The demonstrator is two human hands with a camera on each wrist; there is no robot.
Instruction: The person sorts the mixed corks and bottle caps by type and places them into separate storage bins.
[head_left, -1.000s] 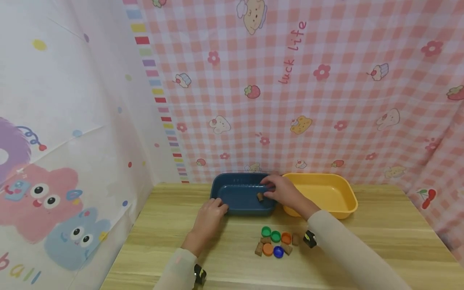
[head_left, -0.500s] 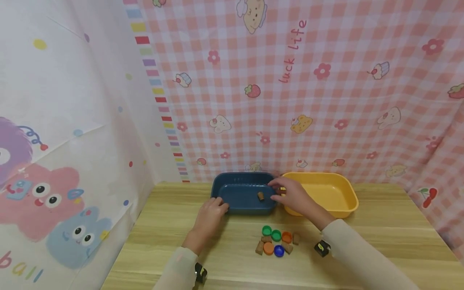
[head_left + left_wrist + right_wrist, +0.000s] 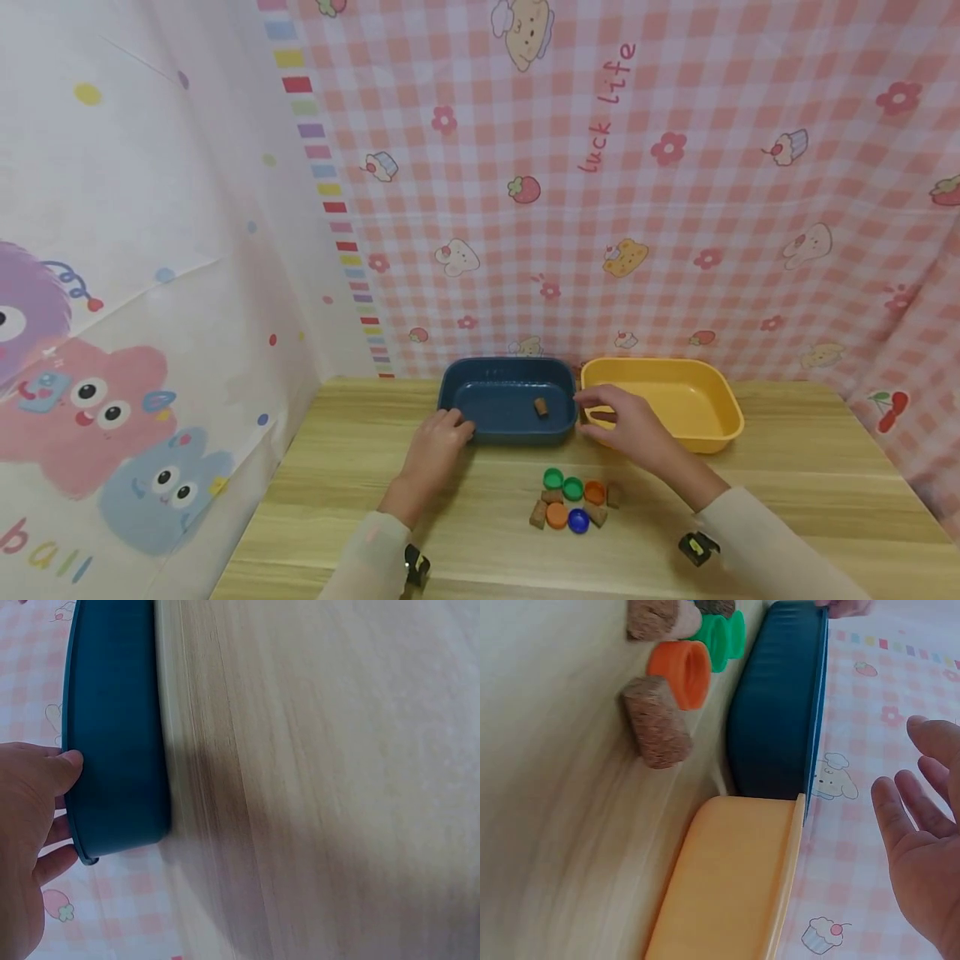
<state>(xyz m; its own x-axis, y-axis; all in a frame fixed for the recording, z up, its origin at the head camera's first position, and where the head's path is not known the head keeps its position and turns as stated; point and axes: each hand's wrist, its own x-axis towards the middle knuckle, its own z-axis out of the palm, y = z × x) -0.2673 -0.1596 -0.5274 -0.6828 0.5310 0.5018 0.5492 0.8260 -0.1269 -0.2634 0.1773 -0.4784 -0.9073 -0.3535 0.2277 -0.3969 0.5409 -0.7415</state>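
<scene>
Right hand [image 3: 630, 425], fingers spread and holding nothing, has backed off toward 4 o'clock, leaving one cork [image 3: 541, 407] released at 3 o'clock inside the blue tray [image 3: 491, 408], which the left hand [image 3: 435, 446] apparently pinches at 8 o'clock, view partly blocked.

On the pink checked cloth [image 3: 570, 221] hanging in front of me I can read the words "luck life" [image 3: 609, 108], in red letters that run upward. On the white cloth [image 3: 202, 217] to my left, low down at the edge of my view, I read "ball" [image 3: 50, 557], each letter coloured.
</scene>
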